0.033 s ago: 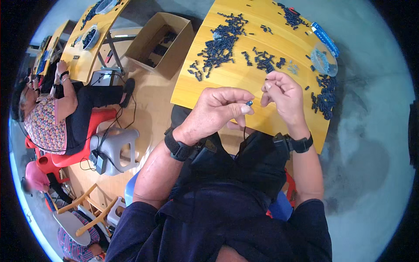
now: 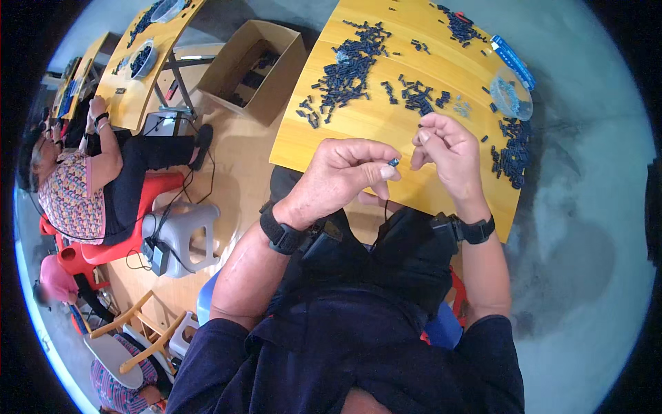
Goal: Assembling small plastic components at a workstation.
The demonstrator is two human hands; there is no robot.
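Observation:
Over the near edge of the yellow table, my left hand [image 2: 348, 172] pinches a small black plastic piece [image 2: 394, 163] between thumb and index finger; its end looks shiny. To its right, my right hand [image 2: 447, 147] is closed in a pinch, with a tiny dark thing at its fingertips, too small to make out. The two hands are apart. Beyond them lies a small group of black plastic pieces [image 2: 417, 96], beside a few small silvery parts [image 2: 463, 107]. A larger pile of black pieces [image 2: 352, 69] spreads on the left, and another heap [image 2: 512, 155] lies at the right edge.
A clear tub [image 2: 512, 96] of small parts and a blue box [image 2: 514, 61] stand at the table's right edge. An open cardboard box [image 2: 227, 76] is on the floor at left. A person in a patterned top [image 2: 79, 186] sits at another table [image 2: 138, 90], near a grey stool [image 2: 186, 231].

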